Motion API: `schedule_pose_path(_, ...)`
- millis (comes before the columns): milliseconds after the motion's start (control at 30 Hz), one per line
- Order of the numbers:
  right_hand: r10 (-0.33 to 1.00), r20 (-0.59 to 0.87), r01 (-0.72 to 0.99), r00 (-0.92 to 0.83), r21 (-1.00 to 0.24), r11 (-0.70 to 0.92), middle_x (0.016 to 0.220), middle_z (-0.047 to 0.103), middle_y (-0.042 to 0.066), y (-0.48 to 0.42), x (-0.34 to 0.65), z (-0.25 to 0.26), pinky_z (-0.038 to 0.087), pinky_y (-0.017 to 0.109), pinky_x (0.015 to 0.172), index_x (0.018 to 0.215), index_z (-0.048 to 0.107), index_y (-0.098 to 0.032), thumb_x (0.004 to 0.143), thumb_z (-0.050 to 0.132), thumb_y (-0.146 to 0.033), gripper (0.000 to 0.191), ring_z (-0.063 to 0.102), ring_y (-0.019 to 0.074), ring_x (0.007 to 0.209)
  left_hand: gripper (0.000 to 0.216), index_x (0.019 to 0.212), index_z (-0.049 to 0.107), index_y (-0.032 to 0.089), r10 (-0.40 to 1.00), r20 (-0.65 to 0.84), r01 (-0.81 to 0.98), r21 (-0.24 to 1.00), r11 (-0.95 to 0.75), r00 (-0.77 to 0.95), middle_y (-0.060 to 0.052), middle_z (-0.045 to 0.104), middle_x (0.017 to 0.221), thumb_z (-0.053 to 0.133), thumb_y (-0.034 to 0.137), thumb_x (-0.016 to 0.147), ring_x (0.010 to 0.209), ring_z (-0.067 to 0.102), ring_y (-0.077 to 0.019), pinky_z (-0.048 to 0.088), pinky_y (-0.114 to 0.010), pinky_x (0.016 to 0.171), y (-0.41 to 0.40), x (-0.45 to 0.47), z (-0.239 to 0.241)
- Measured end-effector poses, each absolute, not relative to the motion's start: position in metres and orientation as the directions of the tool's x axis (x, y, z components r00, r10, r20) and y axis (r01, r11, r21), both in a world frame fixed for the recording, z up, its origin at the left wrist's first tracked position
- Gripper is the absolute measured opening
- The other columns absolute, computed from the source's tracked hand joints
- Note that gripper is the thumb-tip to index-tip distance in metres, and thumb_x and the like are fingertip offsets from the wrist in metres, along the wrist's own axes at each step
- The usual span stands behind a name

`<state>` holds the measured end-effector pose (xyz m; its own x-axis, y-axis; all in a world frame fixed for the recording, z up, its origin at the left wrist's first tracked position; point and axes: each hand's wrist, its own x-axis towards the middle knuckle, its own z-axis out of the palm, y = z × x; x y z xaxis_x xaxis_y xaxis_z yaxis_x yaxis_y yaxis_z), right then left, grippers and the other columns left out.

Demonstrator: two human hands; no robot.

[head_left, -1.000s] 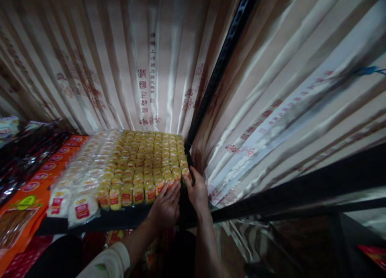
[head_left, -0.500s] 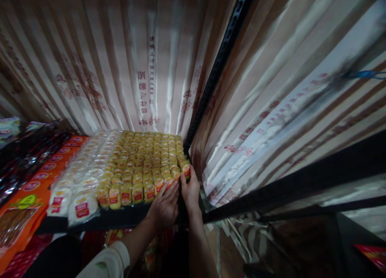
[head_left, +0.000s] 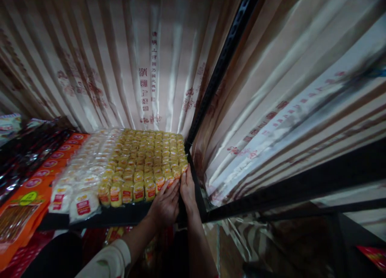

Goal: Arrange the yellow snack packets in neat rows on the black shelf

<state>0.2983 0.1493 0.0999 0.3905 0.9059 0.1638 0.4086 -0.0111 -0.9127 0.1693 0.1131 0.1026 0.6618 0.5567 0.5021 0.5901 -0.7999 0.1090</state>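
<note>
Rows of small yellow wrapped cakes [head_left: 144,165] with red labels fill the right end of a black shelf [head_left: 132,211]. My left hand [head_left: 165,201] lies against the front of the rows near their right corner, fingers stretched out and hiding part of the front packs. Beside it, my right hand [head_left: 188,191] is upright with its fingers extended, the tips touching the outermost cakes on the right side. Neither hand is wrapped around a pack. To the left of the cakes lie white packs [head_left: 83,205] in clear wrapping, also with red labels.
Orange snack bags [head_left: 30,197] and dark shiny packets [head_left: 30,157] lie further left. A black shelf post [head_left: 218,71] rises at the back right corner. Pleated printed curtains [head_left: 120,57] hang behind and to the right. A black rail [head_left: 271,189] runs off rightward.
The rightmost cake, which stood out beside my right hand, now sits in line with the rows. My right hand's thumb and fingers have come together along the side; my left hand barely moved.
</note>
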Motion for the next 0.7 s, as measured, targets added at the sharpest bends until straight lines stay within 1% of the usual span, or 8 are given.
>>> schedule_pose_path(67,0.909,0.180,0.442,0.376,-0.897,-0.006,0.144,0.032,0.011,0.1503,0.2982,0.0976,0.022,0.038,0.111,0.140,0.028,-0.011,0.090,0.023,-0.047,0.062,0.029,0.0183,0.133,0.045,0.124,0.052,0.009,0.556,0.508,0.592,0.109,-0.799,0.657,-0.010,0.050,0.133,0.040,0.024,0.083,0.136,0.023,-0.0212,0.016,-0.043,0.114,0.1131,0.1694,0.1023)
schedule_pose_path(167,0.907,0.228,0.538,0.353,-0.843,0.002,0.141,0.037,0.014,0.1489,0.2989,0.0956,0.025,0.040,0.110,0.138,0.031,-0.008,0.090,0.023,-0.043,0.060,0.032,0.0205,0.132,0.045,0.124,0.051,0.009,0.567,0.489,0.595,0.117,-0.796,0.663,-0.011,0.049,0.133,0.040,0.025,0.084,0.136,0.023,-0.0220,0.017,-0.045,0.114,0.1133,0.1692,0.1026)
schedule_pose_path(267,0.896,0.302,0.632,0.327,-0.774,0.030,0.140,0.038,0.016,0.1456,0.2985,0.0953,0.026,0.042,0.109,0.137,0.033,-0.005,0.091,0.021,-0.039,0.058,0.031,0.0220,0.132,0.045,0.124,0.051,0.009,0.577,0.470,0.591,0.136,-0.795,0.668,-0.012,0.046,0.136,0.038,0.025,0.084,0.136,0.023,-0.0226,0.019,-0.046,0.113,0.1134,0.1688,0.1046)
schedule_pose_path(333,0.888,0.329,0.665,0.321,-0.746,0.036,0.140,0.038,0.016,0.1437,0.2976,0.0953,0.028,0.043,0.108,0.137,0.033,-0.006,0.092,0.021,-0.037,0.056,0.031,0.0219,0.132,0.045,0.125,0.050,0.009,0.578,0.458,0.585,0.144,-0.798,0.675,-0.013,0.045,0.137,0.037,0.024,0.084,0.135,0.024,-0.0228,0.021,-0.046,0.112,0.1134,0.1686,0.1061)
schedule_pose_path(500,0.884,0.341,0.698,0.319,-0.715,0.023,0.140,0.039,0.015,0.1421,0.2953,0.0962,0.030,0.042,0.107,0.138,0.032,-0.008,0.092,0.020,-0.036,0.054,0.034,0.0211,0.131,0.046,0.128,0.047,0.009,0.584,0.437,0.587,0.145,-0.796,0.684,-0.013,0.044,0.137,0.038,0.025,0.085,0.136,0.022,-0.0225,0.018,-0.046,0.113,0.1127,0.1676,0.1069)
schedule_pose_path(700,0.900,0.301,0.692,0.315,-0.722,-0.001,0.138,0.042,0.015,0.1412,0.2941,0.0993,0.027,0.040,0.108,0.135,0.035,-0.008,0.092,0.018,-0.037,0.055,0.032,0.0202,0.131,0.046,0.126,0.048,0.010,0.565,0.397,0.568,0.122,-0.814,0.723,-0.012,0.045,0.136,0.043,0.022,0.081,0.137,0.018,-0.0221,0.011,-0.046,0.114,0.1112,0.1641,0.1054)
